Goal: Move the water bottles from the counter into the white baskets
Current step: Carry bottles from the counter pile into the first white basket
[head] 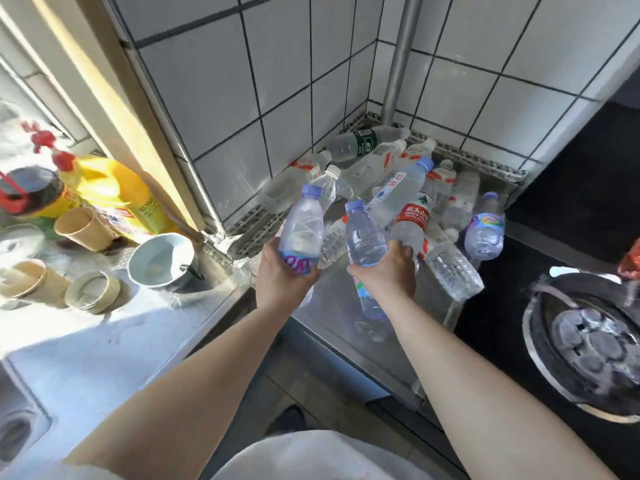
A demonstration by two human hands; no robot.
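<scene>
A: What kind of surface is this?

B: A steel counter [346,306] tucked into a corner of white tiled wall [221,109] with dark grout. A grey pipe [401,57] runs down the corner. To the right the top turns black, with a round gas burner [585,344] set in it. On the left is a sunlit steel worktop with a dimpled texture.

A: And the bottles?

B: A loose pile [398,174] of clear plastic ones lies in the corner, mostly on their sides, some ribbed, with red, green or white labels. A purple-capped one [485,226] lies at the pile's right edge, beside the black top.

A: The hands?

B: The left hand [284,275] is closed around the base of a bottle [303,226] with a pale purple cap, held upright above the counter edge. The right hand [388,271] is wrapped around a second bottle [363,233] of the same kind, with its fingers also on the red-label bottle [410,220] next to it. Whether it truly grips that one, I cannot tell.

A: Any other containers?

B: On the left, a white bowl [162,259] with a spoon in it, brown paper cups [83,228], some tipped over, a yellow jug [114,192] and a dark bottle [31,195] with a red ring.
</scene>
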